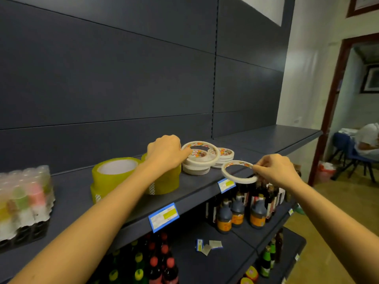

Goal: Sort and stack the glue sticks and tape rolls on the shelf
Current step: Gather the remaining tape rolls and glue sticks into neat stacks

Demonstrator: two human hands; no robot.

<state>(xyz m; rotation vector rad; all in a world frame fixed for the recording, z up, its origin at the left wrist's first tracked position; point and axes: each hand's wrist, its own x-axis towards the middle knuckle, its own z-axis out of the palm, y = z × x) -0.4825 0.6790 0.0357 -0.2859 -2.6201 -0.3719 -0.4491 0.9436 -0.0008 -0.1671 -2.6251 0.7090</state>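
Observation:
On the dark shelf stand two stacks of yellow tape rolls. My left hand reaches over the right yellow stack and grips the top white tape roll of a short white stack. A second white stack stands just behind it. My right hand pinches the rim of a thin white tape ring at the shelf's front edge. A shrink-wrapped pack of glue sticks with coloured caps sits at the far left.
Blue price tags hang on the shelf's front lip. Dark sauce bottles fill the shelf below, with coloured bottles lower down. A person sits on a chair through the doorway at right.

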